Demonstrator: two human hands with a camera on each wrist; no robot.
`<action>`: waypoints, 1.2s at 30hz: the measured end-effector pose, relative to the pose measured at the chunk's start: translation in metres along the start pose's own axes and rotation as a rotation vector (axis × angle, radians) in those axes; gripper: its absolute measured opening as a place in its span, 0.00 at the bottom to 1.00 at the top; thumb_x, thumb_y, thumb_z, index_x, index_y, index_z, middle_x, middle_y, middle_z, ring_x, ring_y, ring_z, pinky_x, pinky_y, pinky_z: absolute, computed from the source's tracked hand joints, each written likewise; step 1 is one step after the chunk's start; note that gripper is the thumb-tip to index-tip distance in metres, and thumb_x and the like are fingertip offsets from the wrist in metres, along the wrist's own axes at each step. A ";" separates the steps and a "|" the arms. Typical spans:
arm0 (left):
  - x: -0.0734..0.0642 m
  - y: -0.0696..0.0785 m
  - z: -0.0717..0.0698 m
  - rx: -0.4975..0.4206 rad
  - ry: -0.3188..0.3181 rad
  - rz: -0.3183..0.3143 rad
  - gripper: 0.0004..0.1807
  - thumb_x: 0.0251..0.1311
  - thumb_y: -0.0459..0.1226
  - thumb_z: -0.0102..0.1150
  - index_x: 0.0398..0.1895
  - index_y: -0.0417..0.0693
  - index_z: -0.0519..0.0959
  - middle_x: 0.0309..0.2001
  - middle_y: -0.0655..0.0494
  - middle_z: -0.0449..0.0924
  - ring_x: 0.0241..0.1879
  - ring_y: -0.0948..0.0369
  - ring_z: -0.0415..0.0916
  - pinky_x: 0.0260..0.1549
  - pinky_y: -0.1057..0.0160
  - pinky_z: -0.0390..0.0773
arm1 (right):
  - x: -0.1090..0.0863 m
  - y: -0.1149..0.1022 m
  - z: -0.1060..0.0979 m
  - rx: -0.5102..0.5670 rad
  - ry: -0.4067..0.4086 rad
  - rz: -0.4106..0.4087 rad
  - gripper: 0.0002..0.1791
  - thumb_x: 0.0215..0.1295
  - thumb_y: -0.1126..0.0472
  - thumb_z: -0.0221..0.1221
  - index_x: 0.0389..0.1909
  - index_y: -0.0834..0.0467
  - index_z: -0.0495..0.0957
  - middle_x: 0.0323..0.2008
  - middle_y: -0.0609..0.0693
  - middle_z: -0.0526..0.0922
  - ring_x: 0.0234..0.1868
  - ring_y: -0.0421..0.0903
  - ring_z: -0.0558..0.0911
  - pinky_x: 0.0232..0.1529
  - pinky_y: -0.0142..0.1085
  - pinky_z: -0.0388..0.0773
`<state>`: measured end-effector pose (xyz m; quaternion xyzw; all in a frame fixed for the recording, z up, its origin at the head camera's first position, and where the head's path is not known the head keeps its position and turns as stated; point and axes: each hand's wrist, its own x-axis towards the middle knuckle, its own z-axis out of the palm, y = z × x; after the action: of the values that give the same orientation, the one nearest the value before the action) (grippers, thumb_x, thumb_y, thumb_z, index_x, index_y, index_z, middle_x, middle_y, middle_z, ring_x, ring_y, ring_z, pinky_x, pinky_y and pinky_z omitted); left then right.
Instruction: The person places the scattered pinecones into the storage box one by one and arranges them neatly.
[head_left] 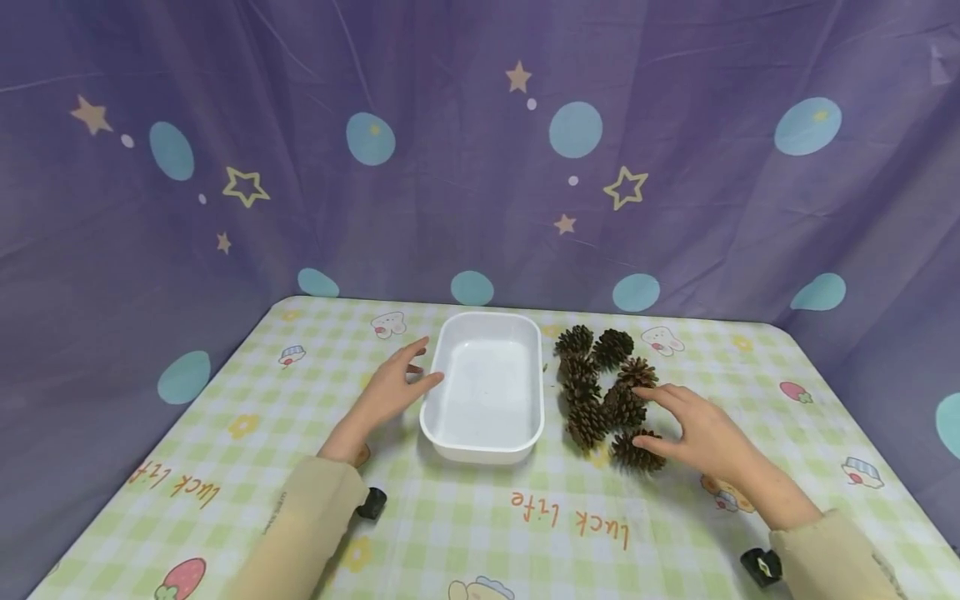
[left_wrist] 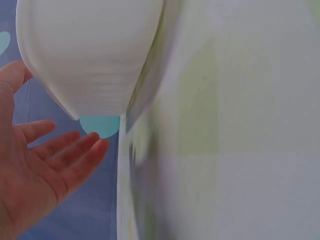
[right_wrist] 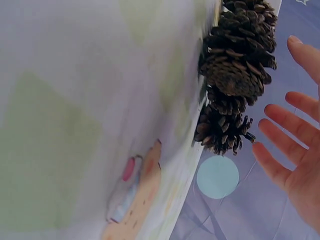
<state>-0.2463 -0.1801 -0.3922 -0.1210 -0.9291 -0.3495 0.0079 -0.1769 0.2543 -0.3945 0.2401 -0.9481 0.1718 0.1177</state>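
A white rectangular tub (head_left: 483, 456) stands in the middle of the table with nothing inside it. My left hand (head_left: 390, 390) is at its left side, fingers spread and thumb by the rim; in the left wrist view the hand (left_wrist: 45, 170) holds nothing, and whether the thumb touches the rim I cannot tell. Several brown pine cones (head_left: 587, 425) lie in a cluster right of the tub. Over the cluster's right edge hovers my right hand (head_left: 701, 429), thumb and fingers apart. The right wrist view has the pine cones (right_wrist: 232, 75) beside the loosely extended fingers (right_wrist: 287, 140).
A checked tablecloth (head_left: 420, 533) with printed flowers and lettering covers the table. Behind it and at both sides hangs a purple curtain (head_left: 465, 208) with stars and blue dots. Dark wrist devices (head_left: 371, 503) show at both sleeves.
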 end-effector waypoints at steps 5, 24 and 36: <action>0.001 -0.002 0.004 -0.059 0.002 -0.016 0.41 0.56 0.58 0.52 0.69 0.53 0.53 0.63 0.46 0.64 0.52 0.50 0.72 0.48 0.50 0.75 | -0.002 -0.004 0.003 0.019 -0.019 -0.006 0.35 0.48 0.40 0.63 0.57 0.52 0.71 0.53 0.54 0.75 0.56 0.60 0.70 0.54 0.57 0.69; -0.004 -0.001 0.011 -0.385 -0.089 -0.124 0.39 0.59 0.49 0.54 0.71 0.57 0.49 0.65 0.44 0.59 0.57 0.47 0.67 0.47 0.57 0.78 | -0.001 -0.010 0.018 -0.014 -0.072 -0.080 0.30 0.41 0.41 0.68 0.47 0.49 0.77 0.49 0.50 0.77 0.51 0.52 0.76 0.51 0.49 0.75; -0.002 0.005 0.010 -0.536 -0.126 -0.152 0.37 0.60 0.39 0.53 0.71 0.54 0.48 0.64 0.40 0.58 0.56 0.46 0.66 0.48 0.55 0.77 | 0.001 -0.013 0.019 -0.015 -0.144 -0.078 0.31 0.42 0.42 0.67 0.48 0.50 0.76 0.51 0.55 0.76 0.53 0.58 0.74 0.53 0.53 0.72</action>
<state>-0.2424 -0.1707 -0.3964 -0.0700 -0.8086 -0.5740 -0.1083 -0.1735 0.2361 -0.4078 0.2878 -0.9453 0.1422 0.0575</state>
